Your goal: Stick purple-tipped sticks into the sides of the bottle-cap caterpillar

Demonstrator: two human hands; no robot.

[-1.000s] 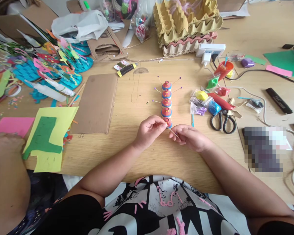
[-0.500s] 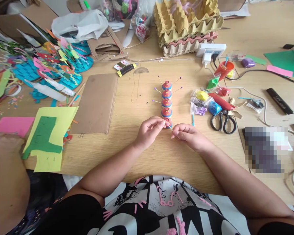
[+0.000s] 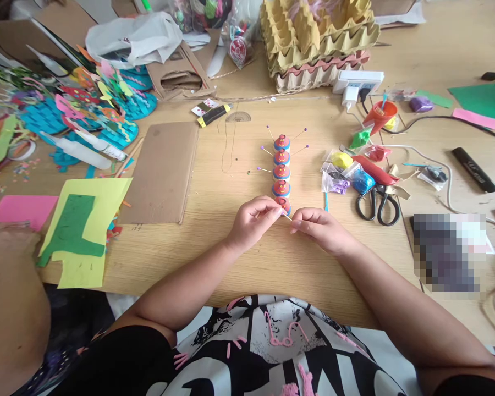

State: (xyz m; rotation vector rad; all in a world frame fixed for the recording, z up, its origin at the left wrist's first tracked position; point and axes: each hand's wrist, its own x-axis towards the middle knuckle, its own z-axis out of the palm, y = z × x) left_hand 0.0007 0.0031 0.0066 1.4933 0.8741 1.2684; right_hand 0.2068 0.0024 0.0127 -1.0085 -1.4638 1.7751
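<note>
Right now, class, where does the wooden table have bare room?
Mainly between the brown cardboard sheet and the red-and-blue domed figures, and between the person's forearms. It's crowded around the black-handled scissors and clear plastic bags.

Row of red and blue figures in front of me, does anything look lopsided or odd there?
Yes: the purple-tipped sticks poking out look uneven, three on the left but two on the right. The third figure from the far end has only a left one.
</note>
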